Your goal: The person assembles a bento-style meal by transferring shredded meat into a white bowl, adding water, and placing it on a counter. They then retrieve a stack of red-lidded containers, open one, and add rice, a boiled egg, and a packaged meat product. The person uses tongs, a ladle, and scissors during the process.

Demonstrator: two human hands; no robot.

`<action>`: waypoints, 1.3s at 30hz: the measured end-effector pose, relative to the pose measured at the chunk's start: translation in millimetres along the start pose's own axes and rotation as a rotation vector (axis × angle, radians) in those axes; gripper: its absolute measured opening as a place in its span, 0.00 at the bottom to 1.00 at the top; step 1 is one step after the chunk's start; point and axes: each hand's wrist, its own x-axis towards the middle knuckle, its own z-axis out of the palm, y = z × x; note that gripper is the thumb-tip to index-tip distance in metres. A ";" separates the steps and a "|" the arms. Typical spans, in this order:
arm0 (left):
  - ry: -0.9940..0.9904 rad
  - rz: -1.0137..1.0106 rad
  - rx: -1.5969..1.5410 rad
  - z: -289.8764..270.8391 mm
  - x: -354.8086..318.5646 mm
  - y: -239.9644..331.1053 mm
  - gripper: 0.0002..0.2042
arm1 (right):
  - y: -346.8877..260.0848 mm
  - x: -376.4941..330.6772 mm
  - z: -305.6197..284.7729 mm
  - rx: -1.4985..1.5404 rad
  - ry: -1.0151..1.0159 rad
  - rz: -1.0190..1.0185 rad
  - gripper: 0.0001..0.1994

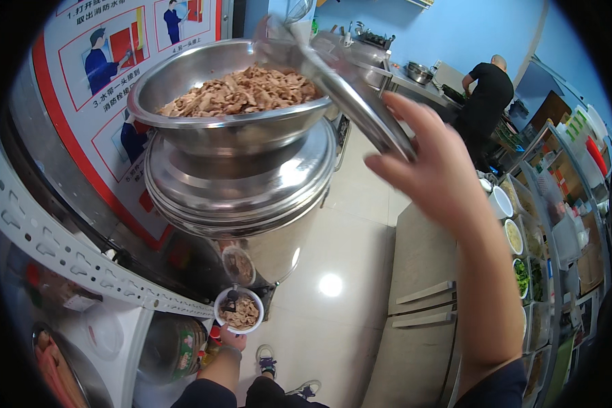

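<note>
My right hand (435,160) is raised at the right of a wide steel bowl, its thumb and fingers around blurred steel tongs (360,102). The tongs' far end reaches over the right rim of the steel bowl (231,139), smeared by motion. Sliced cooked meat (245,92) is heaped in that bowl, which rests on a stacked, shiny round lid (292,173). Low down, my left hand (232,338) grips the near rim of a small white bowl (260,319) with meat slices in it. A dark tap knob (233,296) overlaps this bowl's far side.
A perforated white shelf rail (54,234) curves along the left, below a red-edged wall poster (88,68). At right are a steel fridge (415,272) and a rack of food tubs (513,234). Another person (489,95) in black works at the far counter.
</note>
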 end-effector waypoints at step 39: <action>0.121 -0.013 0.281 -15.1 -7.3 19.2 0.19 | 56.1 -554.4 426.6 1.379 -0.614 1.740 0.07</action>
